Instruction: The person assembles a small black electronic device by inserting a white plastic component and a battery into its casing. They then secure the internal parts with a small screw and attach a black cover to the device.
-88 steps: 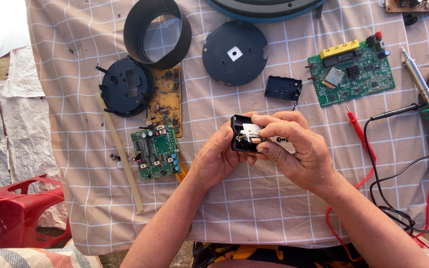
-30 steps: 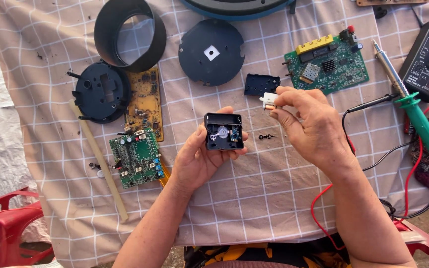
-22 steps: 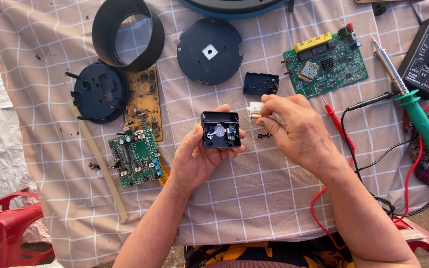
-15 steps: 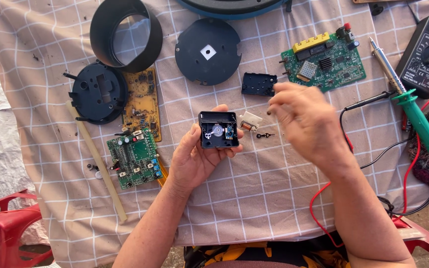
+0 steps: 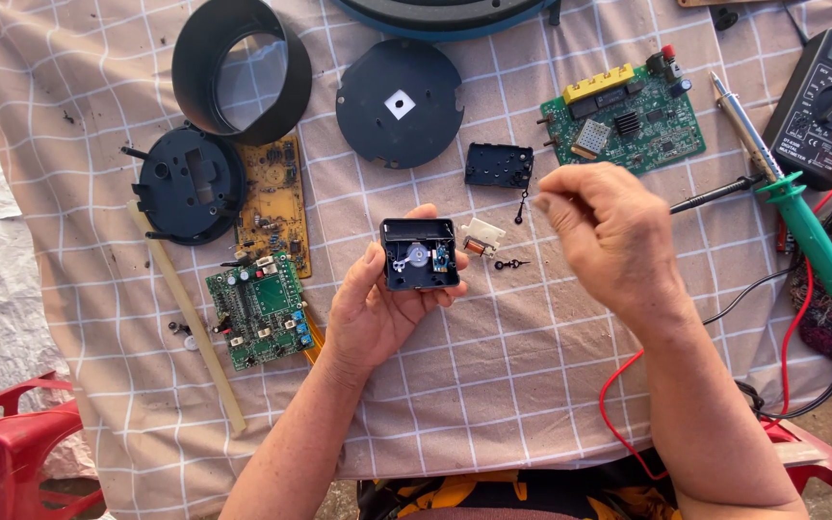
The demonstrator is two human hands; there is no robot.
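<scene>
Now left hand cups the open black clock movement near desk centre, grip clamped round it, while right hand pinches a thin black clock hand, w/ small white part lying between.

An informal electronics repair bench, seemingly set up outdoors. A checked cloth covers the table, strewn with green circuit boards, a soldering iron and a multimeter at the upper right, red and black test leads, and dismantled black housings. A red plastic chair stands at lower left.
</scene>
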